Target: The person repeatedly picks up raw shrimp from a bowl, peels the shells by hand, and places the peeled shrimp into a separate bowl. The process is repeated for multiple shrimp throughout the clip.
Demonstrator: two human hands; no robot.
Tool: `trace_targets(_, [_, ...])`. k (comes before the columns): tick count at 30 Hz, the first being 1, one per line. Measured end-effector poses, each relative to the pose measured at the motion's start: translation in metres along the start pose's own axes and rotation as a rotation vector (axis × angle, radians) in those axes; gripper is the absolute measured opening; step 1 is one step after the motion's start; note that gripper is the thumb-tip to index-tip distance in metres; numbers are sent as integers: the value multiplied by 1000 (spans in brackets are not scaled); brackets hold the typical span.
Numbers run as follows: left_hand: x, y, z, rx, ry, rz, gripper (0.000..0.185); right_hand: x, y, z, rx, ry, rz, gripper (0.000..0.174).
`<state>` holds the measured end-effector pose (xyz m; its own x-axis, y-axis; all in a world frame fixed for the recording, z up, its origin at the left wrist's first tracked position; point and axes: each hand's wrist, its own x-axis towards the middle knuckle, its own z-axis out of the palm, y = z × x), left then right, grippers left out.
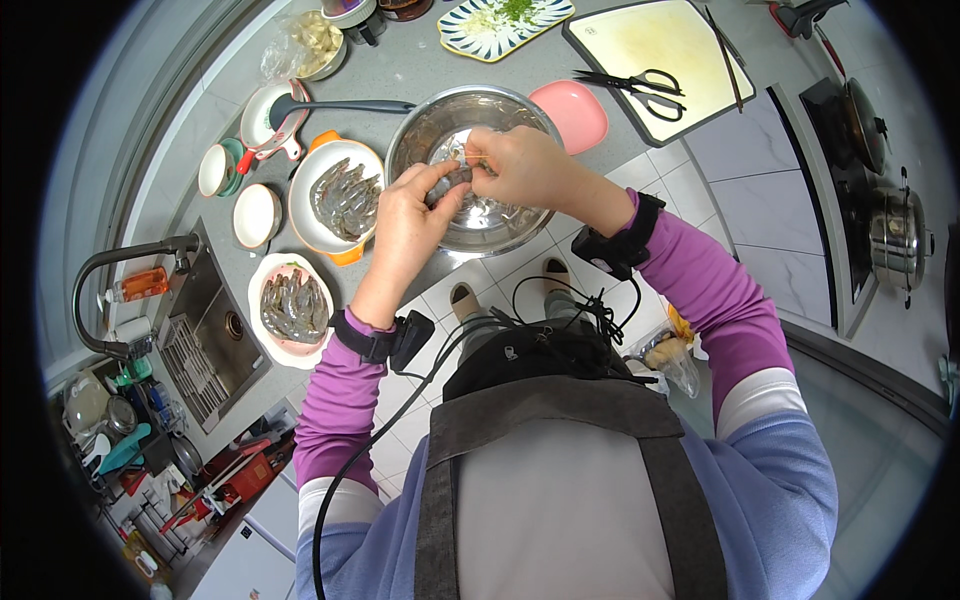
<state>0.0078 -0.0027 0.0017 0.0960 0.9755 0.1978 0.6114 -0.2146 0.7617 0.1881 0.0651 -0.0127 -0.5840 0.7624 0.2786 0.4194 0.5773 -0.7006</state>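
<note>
Over a stainless steel bowl (480, 244), my left hand (417, 214) holds a raw shrimp (450, 185) between thumb and fingers. Pinched in my right hand (517, 166) is a thin wooden toothpick (478, 157), held close to the shrimp. Bits of shell or shrimp waste lie in the bowl. Left of it, a white dish with orange handles (306, 219) holds raw shrimp (346, 199). Nearer to me, a scalloped white dish (257, 330) holds more raw shrimp (294, 306).
A pink plate (570, 116) sits right of the bowl. Black kitchen scissors (651, 91) lie on a cutting board (697, 112) beside chopsticks (724, 56). A ladle (349, 106) reaches the bowl's rim. Small bowls (256, 216) stand near the sink (214, 322).
</note>
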Motion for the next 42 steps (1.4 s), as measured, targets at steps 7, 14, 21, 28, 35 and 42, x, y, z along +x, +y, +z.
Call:
trace_targets(7, [-1,-2,2,-48,17,3,26,-1,6,8,-76,32,-38,10])
trace_targets(14, [-2,-1,-1,-30,12,-36,25,-1,2,7,36,39,-10,11])
trace_targets(21, [-2,-1,-2,-48,18,-49,24,-3,-2,6,229,15,129,13])
trace_targets(28, [-7,-10,-3,-32,35,-62,25,1,15,-2,308,11,262,19])
trace_targets(35, [-14,-42,-14,-49,126,-132,29,-5,31,-2,178,11,262,16])
trace_targets(42, [-24,-133,-75,49,244,-412,38,-9,32,14,-180,-79,286,17])
